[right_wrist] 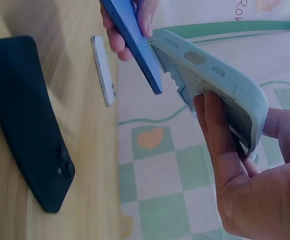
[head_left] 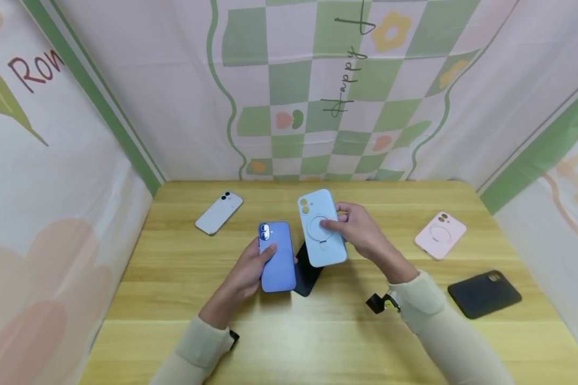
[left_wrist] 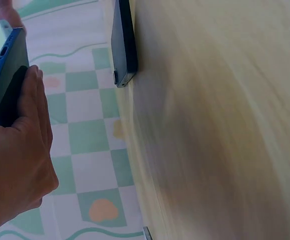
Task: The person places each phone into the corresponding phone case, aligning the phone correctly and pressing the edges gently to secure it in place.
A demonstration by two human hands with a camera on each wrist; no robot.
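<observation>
My left hand point(head_left: 262, 258) grips a blue phone point(head_left: 276, 256) with its back up, just above the table. In the left wrist view the blue phone point(left_wrist: 5, 75) shows edge-on in the left hand point(left_wrist: 20, 160). My right hand point(head_left: 341, 220) pinches a light blue case point(head_left: 320, 230) with a ring on its back, held tilted right beside the phone. In the right wrist view the case point(right_wrist: 209, 80) meets the edge of the blue phone point(right_wrist: 132, 42), with the right hand's thumb point(right_wrist: 219, 145) inside the case. Below both lies a black case or phone point(head_left: 307, 274); I cannot tell which.
On the wooden table point(head_left: 183, 278) lie a white phone point(head_left: 219, 213) at the back left, a pink case point(head_left: 440, 235) at the right and a black case point(head_left: 484, 293) nearer the front right. Patterned cloth walls point(head_left: 318, 96) close in three sides.
</observation>
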